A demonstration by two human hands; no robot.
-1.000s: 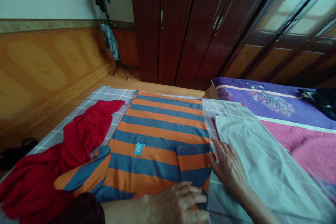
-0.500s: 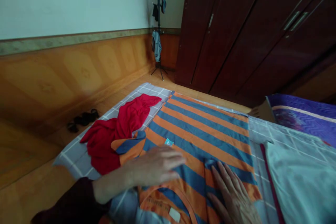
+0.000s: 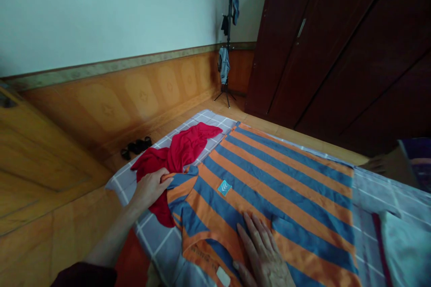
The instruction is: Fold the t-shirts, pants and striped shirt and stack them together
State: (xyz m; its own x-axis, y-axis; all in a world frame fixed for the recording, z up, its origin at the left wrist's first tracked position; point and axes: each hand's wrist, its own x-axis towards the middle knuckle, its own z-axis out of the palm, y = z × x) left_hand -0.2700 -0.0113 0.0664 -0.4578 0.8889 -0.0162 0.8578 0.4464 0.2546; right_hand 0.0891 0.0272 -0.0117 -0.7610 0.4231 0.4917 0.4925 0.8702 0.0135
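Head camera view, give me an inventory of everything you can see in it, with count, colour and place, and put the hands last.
Striped shirt: 1, orange and blue-grey, spread on the sheet
Red cloth: 1, red, rumpled near the sheet's left edge
Pale cloth: 1, pale green, lower right
Checked sheet: 1, grey with white lines, under the cloths
Footwear: count unclear, black, floor at left
Coat stand: 1, black, far corner, bearing hung items
Wardrobe: 1, dark red-brown, upper right
Wall: pale above, orange-brown panelling below, upper left
Door: 1, yellow-brown, left edge
Left hand: 1, bare, pinching the shirt's sleeve end
Right hand: 1, bare, spread on the shirt
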